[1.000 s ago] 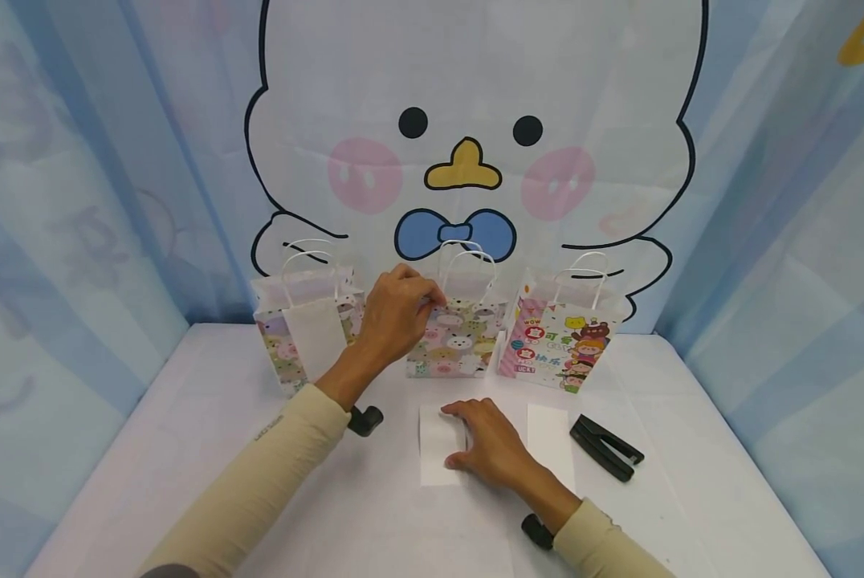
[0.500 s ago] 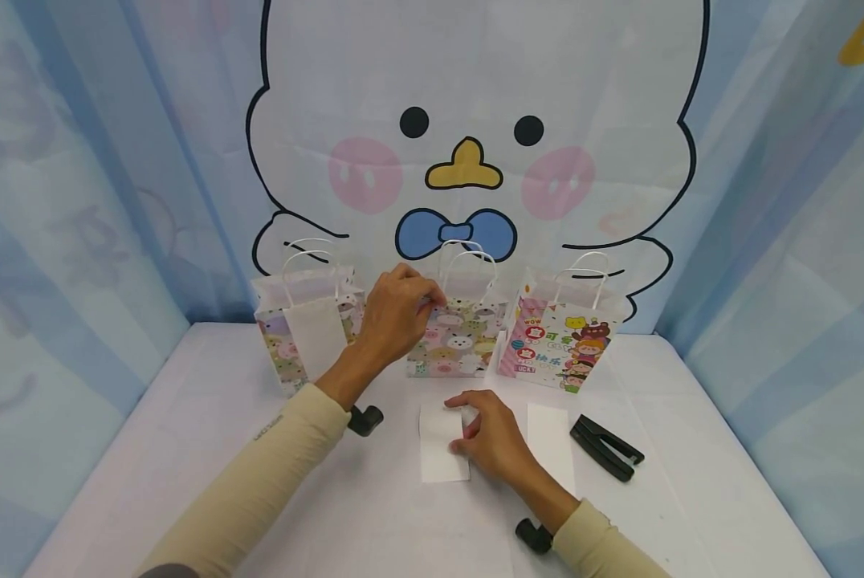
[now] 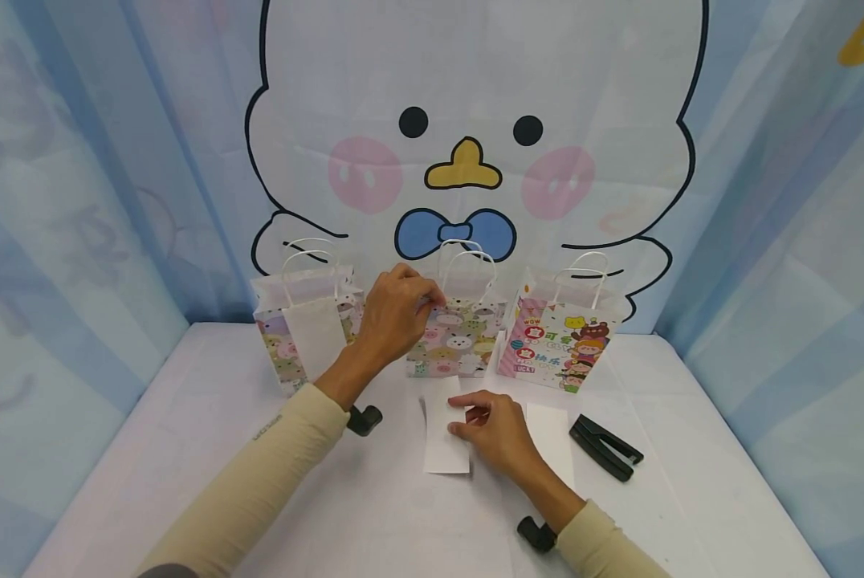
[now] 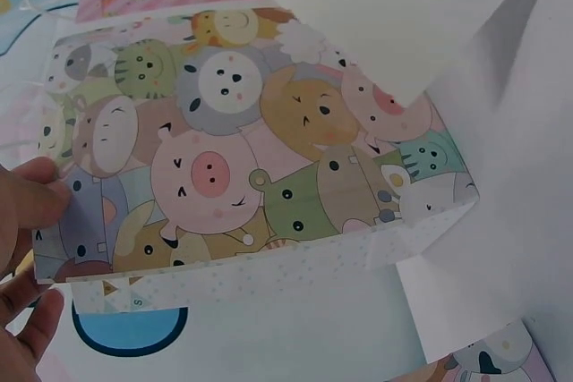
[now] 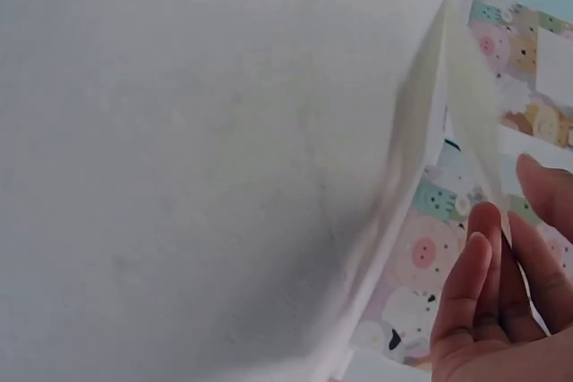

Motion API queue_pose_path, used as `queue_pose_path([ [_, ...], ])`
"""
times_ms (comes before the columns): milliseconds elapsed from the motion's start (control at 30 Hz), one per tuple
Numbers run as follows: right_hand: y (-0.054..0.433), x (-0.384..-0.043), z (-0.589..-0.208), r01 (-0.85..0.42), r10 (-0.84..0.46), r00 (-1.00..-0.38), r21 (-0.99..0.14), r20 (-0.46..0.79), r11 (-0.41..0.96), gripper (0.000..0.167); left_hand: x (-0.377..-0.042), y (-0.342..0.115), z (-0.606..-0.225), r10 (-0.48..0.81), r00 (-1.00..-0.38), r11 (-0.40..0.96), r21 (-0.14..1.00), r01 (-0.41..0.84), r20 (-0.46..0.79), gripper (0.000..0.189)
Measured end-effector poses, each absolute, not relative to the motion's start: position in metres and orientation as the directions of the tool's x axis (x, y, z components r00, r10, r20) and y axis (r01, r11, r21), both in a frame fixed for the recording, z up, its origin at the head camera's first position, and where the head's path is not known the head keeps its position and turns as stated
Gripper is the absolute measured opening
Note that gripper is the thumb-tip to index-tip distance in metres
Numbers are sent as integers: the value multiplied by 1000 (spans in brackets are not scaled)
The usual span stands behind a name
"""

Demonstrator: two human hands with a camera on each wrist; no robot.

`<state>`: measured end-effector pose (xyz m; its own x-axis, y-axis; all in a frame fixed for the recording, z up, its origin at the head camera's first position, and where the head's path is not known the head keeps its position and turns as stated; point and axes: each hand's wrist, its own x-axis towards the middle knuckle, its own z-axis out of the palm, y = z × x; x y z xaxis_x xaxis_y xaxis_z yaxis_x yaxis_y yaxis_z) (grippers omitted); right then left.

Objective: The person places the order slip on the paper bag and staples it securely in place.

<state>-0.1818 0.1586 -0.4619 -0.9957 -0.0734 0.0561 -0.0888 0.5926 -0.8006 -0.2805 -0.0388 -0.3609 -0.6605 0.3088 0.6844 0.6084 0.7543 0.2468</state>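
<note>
My left hand (image 3: 399,309) pinches the upper left edge of the middle paper bag (image 3: 455,345), which is printed with cartoon animals. In the left wrist view the bag (image 4: 210,167) fills the middle, with the thumb and fingertips at its edge. My right hand (image 3: 495,429) pinches a white paper strip (image 3: 442,449) by its right side, in front of that bag. The strip (image 5: 470,105) stands tilted in the right wrist view, and part of it lies behind the fingers.
To the left stands another animal-print bag (image 3: 273,341) with a white strip (image 3: 316,333) on its front. A pink lettered bag (image 3: 558,345) is at the right. Another white strip (image 3: 550,433) and a black stapler (image 3: 605,448) lie on the white table (image 3: 374,514).
My right hand has pinched the white strip, and the strip has tilted up from the table and shifted toward the middle bag. The left hand keeps its place on the bag.
</note>
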Motion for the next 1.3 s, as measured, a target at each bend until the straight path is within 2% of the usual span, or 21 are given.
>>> queue_pose_path([
  [500, 163, -199, -431, -142, -20, -988, -850, 153, 508, 36, -280, -40, -361, 322, -678, 751, 258, 608, 661, 6],
  [800, 160, -214, -419, -139, 51, -982, -886, 180, 442, 33, -278, -41, -362, 314, -703, 746, 292, 598, 638, 7],
  [1300, 150, -224, -402, -203, 98, -965, -930, 243, 306, 33, -277, -42, -360, 310, -709, 737, 311, 600, 633, 9],
])
